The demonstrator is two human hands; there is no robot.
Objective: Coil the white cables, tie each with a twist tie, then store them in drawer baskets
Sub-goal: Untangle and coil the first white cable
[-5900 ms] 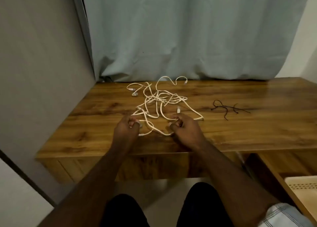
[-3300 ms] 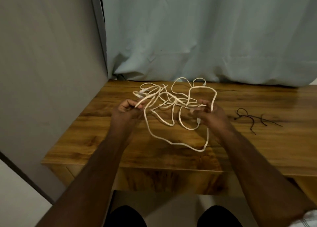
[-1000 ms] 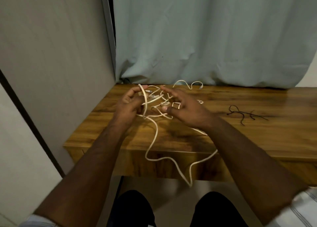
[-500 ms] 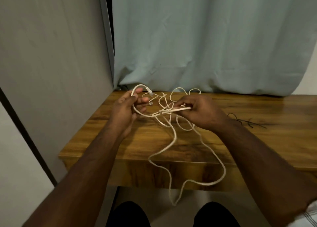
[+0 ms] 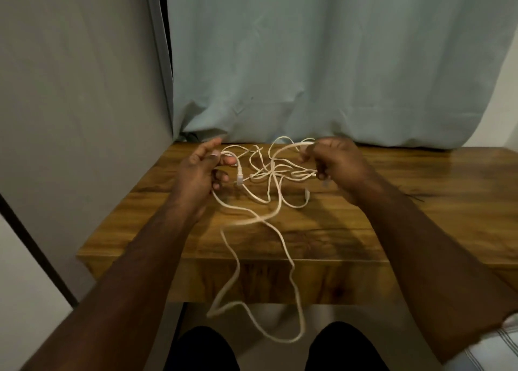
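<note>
Fingers first: the left hand [image 5: 199, 174] is pinching one strand of the white cables [image 5: 269, 174] between thumb and fingertips, just short of a plug that is dangling beside them, while the right hand [image 5: 335, 164] is curling round several strands, gripping them in a loose fist. Nearest us, a long loop is hanging off the desk's front edge, drooping down between the knees. Moving outward, the tangle is sitting between the two hands, above the desk [image 5: 322, 239] towards its back-left corner, strands running mostly left to right from one grip to the other. The left hand looks nearer to a free end, so that is probably where the coiling starts. It is hard to tell how many cables are in there. The twist ties [image 5: 414, 197] are peeking out dark behind the right forearm. Farther back, a pale curtain [image 5: 322, 62] is hanging at the desk's back edge, with a grey wall panel [image 5: 78, 90] on the left.
</note>
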